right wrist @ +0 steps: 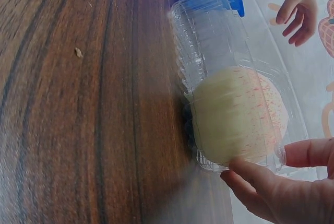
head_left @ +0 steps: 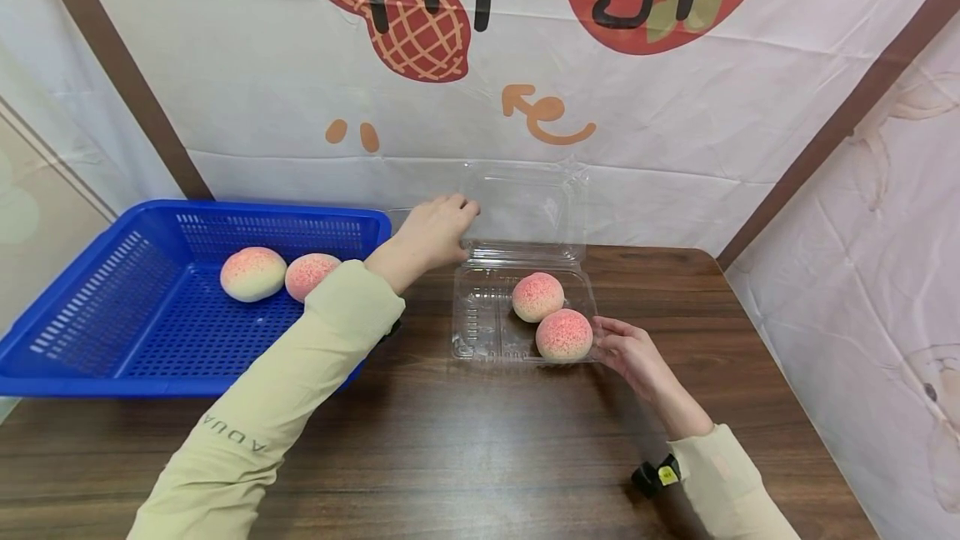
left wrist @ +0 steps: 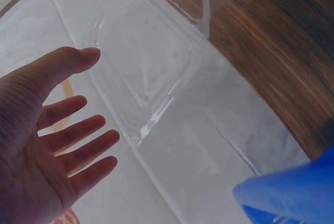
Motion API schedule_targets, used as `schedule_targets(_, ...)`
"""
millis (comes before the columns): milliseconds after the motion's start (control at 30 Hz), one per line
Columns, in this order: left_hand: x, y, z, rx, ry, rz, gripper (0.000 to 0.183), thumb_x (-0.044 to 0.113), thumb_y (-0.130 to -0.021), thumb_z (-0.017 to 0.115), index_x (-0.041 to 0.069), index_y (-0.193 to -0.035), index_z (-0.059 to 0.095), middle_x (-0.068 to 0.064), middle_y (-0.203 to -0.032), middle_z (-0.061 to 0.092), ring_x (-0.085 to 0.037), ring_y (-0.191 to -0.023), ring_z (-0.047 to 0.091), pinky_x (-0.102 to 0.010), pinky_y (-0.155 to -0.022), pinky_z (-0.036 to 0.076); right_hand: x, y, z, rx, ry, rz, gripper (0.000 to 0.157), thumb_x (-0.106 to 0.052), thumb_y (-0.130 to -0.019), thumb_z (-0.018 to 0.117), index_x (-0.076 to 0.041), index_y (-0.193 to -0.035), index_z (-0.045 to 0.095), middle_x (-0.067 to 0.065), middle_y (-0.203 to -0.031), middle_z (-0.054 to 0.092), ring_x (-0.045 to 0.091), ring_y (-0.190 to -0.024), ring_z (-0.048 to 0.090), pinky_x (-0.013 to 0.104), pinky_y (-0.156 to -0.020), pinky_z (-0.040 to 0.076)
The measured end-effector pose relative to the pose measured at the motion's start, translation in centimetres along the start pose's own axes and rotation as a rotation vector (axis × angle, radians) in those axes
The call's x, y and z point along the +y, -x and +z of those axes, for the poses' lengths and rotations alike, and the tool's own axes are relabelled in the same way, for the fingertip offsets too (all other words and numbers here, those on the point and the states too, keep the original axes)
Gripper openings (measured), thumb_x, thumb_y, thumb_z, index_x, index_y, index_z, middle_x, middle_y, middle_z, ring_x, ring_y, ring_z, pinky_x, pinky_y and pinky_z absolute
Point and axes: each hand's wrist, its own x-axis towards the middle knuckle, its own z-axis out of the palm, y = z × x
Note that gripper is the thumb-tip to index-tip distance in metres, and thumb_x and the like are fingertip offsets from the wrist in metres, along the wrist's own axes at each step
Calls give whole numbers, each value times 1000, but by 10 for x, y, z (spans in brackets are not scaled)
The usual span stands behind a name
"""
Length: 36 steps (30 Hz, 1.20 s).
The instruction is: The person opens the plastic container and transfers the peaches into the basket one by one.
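Note:
A clear plastic clamshell box (head_left: pixel 480 319) stands on the table with its lid (head_left: pixel 525 202) raised at the back. Two round, pink-speckled cream peach buns sit in its right half, a rear bun (head_left: pixel 537 297) and a front bun (head_left: pixel 564 335). At the box's right front corner my right hand (head_left: pixel 630 357) pinches the rim between thumb and fingers, as the right wrist view shows close up. My left hand (head_left: pixel 438 227) is raised beside the lid's left edge. Its fingers (left wrist: pixel 88 135) are spread and loosely extended in the left wrist view, with nothing held.
A blue perforated basket (head_left: pixel 97 273) stands on the left of the table. Inside it lie a bun (head_left: pixel 253 274) and another bun (head_left: pixel 309 275), the latter partly behind the left sleeve. A printed white cloth (head_left: pixel 660 148) hangs right behind the wooden table (head_left: pixel 465 457).

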Motion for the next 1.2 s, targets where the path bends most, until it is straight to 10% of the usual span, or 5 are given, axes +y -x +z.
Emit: schedule_targets(1200,29,-12,22,-134,140,-60,59,30,-77,72,8,-126,47,-11,-121,51,-28,-107,52,-41,-81,47,1,-1,-1,10,1,12,49,5,-90,34,14,-137,21,33,-138,27,11,-110,49,22,-84,46)
